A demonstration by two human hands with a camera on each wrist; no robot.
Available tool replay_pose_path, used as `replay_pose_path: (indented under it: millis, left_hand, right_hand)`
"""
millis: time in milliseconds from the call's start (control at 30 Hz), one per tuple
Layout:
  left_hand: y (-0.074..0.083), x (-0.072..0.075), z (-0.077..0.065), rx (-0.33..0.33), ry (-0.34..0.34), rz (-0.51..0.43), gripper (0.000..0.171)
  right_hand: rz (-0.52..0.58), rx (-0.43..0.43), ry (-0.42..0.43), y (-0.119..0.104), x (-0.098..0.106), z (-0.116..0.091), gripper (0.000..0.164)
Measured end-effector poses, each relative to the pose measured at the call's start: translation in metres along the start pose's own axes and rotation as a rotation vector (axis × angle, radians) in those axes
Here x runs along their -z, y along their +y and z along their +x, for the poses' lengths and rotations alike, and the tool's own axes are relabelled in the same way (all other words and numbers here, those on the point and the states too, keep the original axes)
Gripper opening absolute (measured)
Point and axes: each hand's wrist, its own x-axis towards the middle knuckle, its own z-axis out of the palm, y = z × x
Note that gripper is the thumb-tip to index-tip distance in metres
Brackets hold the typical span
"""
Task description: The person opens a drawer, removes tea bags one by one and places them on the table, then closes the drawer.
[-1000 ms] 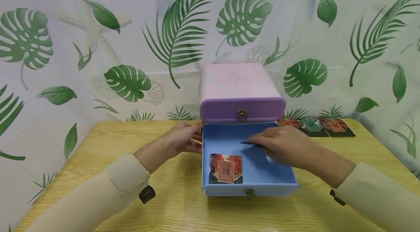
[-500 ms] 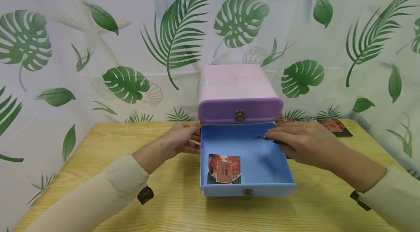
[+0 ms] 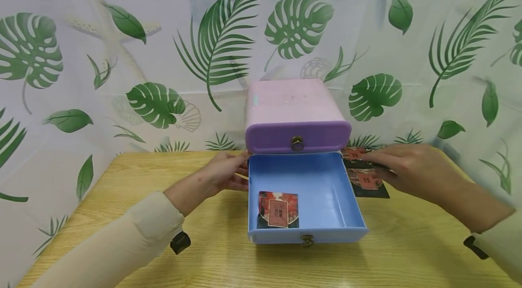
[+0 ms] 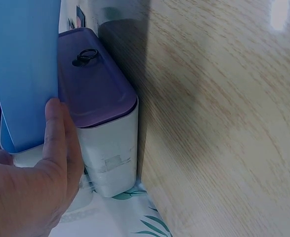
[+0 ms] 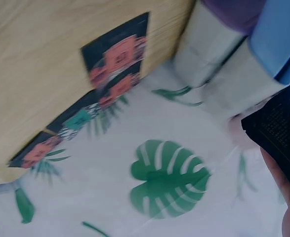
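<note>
Right hand (image 3: pixel 412 168) has just swung rightward off open blue plastic drawer (image 3: pixel 316 188), thumb and fingers pinching flat black packet (image 5: pixel 274 129) beyond drawer's right wall; flat red-and-black packet (image 3: pixel 369 183) near grip on yellow wood-grain table (image 3: pixel 204 242). Left of grip, square red picture packet (image 3: pixel 278 209) unmoved, so drawer shows one packet. Left hand (image 3: pixel 222 172), fingers straight, touching drawer's side

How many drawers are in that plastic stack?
3: a shut, purple-fronted plastic top drawer; a pulled-out blue plastic middle drawer; and a purple-fronted plastic bottom drawer, seen only by the wrist cameras. None appears hidden.
</note>
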Motion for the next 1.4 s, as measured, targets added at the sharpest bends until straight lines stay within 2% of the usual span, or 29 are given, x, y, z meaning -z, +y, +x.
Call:
replay_pose_path:
  millis: [167, 267, 433, 533, 633, 700, 767, 867, 933, 1067, 1200, 1400]
  left_hand:
    - [0.0, 0.0, -0.001, -0.009, -0.007, 0.004, 0.055]
    - [0.001, 0.0, -0.001, -0.006, -0.007, 0.002, 0.054]
    - [0.002, 0.001, -0.002, -0.002, -0.003, 0.004, 0.052]
    - [0.002, 0.001, -0.002, -0.006, -0.003, 0.009, 0.053]
    - [0.003, 0.002, -0.002, -0.008, -0.002, 0.009, 0.054]
    - [0.003, 0.002, -0.002, -0.008, 0.0, 0.009, 0.053]
    - [0.003, 0.002, -0.002, -0.004, 0.0, 0.008, 0.051]
    - [0.002, 0.002, -0.002, 0.002, -0.003, 0.006, 0.05]
    - [0.002, 0.002, -0.002, 0.002, -0.005, 0.004, 0.05]
    - [0.001, 0.002, -0.001, 0.008, -0.005, 0.007, 0.05]
    - [0.0, 0.002, 0.0, 0.014, -0.012, 0.007, 0.051]
    - [0.001, 0.002, 0.0, 0.009, -0.01, 0.006, 0.051]
  right_hand:
    - [-0.066, -0.055, -0.041, 0.018, -0.005, -0.02, 0.051]
    - [-0.097, -0.114, -0.106, 0.029, -0.009, -0.033, 0.056]
    - [-0.077, -0.19, -0.22, 0.042, -0.013, -0.05, 0.022]
    - [-0.068, -0.221, -0.256, 0.047, -0.016, -0.057, 0.028]
    - [-0.085, -0.262, -0.297, 0.049, -0.02, -0.063, 0.023]
    - [-0.075, -0.313, -0.365, 0.049, -0.023, -0.067, 0.012]
    - [-0.05, -0.381, -0.463, 0.05, -0.026, -0.072, 0.008]
    - [0.011, -0.466, -0.614, 0.051, -0.03, -0.081, 0.013]
    - [0.03, -0.498, -0.677, 0.053, -0.034, -0.086, 0.012]
    - [0.033, -0.513, -0.73, 0.053, -0.044, -0.092, 0.007]
    - [0.006, -0.5, -0.757, 0.049, -0.048, -0.094, 0.011]
    - [-0.019, -0.496, -0.76, 0.047, -0.048, -0.093, 0.014]
